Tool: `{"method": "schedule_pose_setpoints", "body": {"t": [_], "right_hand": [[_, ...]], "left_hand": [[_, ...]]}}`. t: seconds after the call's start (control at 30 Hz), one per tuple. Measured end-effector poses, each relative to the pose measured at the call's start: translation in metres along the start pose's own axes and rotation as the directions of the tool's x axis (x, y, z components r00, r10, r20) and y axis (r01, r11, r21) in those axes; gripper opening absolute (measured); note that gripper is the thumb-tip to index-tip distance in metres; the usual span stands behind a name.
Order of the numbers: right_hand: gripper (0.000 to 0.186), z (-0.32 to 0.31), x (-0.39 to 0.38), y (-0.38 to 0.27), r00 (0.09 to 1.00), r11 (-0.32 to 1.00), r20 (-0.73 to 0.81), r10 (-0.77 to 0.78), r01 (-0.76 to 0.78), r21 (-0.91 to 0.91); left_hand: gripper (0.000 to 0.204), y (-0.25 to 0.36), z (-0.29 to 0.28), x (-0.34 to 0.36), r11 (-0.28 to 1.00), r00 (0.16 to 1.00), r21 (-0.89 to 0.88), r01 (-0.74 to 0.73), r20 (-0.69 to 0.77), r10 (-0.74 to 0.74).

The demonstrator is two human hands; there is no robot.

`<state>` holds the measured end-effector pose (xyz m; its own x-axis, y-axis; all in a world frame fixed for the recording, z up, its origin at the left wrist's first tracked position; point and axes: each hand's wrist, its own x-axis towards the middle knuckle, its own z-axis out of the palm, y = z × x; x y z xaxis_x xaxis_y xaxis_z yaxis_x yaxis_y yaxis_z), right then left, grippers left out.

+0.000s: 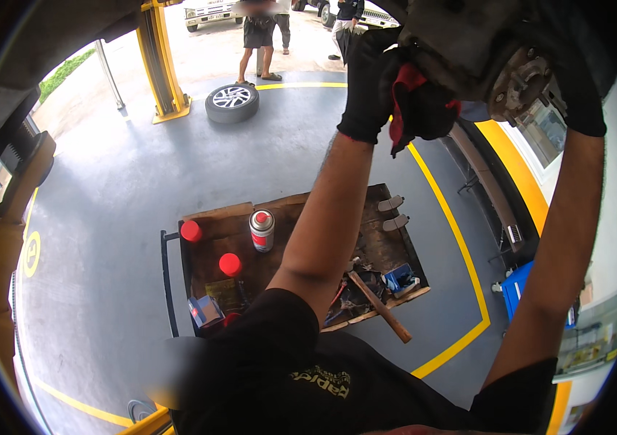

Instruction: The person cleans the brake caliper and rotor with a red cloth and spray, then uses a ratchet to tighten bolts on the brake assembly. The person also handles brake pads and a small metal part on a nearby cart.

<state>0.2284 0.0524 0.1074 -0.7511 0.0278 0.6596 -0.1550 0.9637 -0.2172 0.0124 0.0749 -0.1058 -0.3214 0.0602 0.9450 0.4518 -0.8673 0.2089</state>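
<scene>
With the wheel (232,102) already off and lying on the floor by the yellow lift post (162,65), the bare wheel hub (522,81) is exposed overhead. The gloved left hand (370,83) is closed around a red rag (404,98) pressed against the brake assembly (461,43), so wiping looks under way, not finished. The gloved right hand (577,80) reaches behind the hub; its grip cannot be told.

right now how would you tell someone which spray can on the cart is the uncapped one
Find the wooden cart on the grey floor below the raised arms. Three cans stand on its left half; two wear plain red caps. The uncapped can stands right of them, nearest the left forearm, and alone shows a silver body with a red band and a small red nozzle.
</scene>
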Motion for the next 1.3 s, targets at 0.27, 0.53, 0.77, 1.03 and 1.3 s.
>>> {"method": "schedule_pose_setpoints", "body": {"t": [0.27,0.53,0.77,1.03,1.3], "right_hand": [[0.067,-0.009,-0.002,0.008,0.999,0.995,0.032,-0.023,0.02,0.094],[0.058,0.009,-0.01,0.036,0.996,0.984,-0.033,-0.077,0.081,0.161],[0.053,0.113,-0.128,0.045,0.833,0.995,-0.551,-0.035,0.078,0.055],[0.056,0.362,-0.272,-0.032,0.842,0.443,0.032,0.538,-0.316,0.839],[0.061,0.412,-0.264,0.008,0.91,-0.314,0.306,0.279,-0.215,0.925]], "left_hand": [[0.031,0.026,0.005,0.006,0.98,0.979,-0.068,0.187,0.101,-0.179],[0.018,0.029,-0.022,-0.027,0.947,0.947,0.027,0.32,-0.039,-0.319],[0.021,0.121,-0.075,-0.124,0.756,0.724,-0.03,0.653,-0.267,-0.636],[0.052,0.222,-0.088,-0.218,0.536,0.928,0.835,0.126,0.092,-0.361],[0.058,0.361,-0.135,-0.191,0.443,0.659,0.874,0.201,0.215,-0.721]]}}
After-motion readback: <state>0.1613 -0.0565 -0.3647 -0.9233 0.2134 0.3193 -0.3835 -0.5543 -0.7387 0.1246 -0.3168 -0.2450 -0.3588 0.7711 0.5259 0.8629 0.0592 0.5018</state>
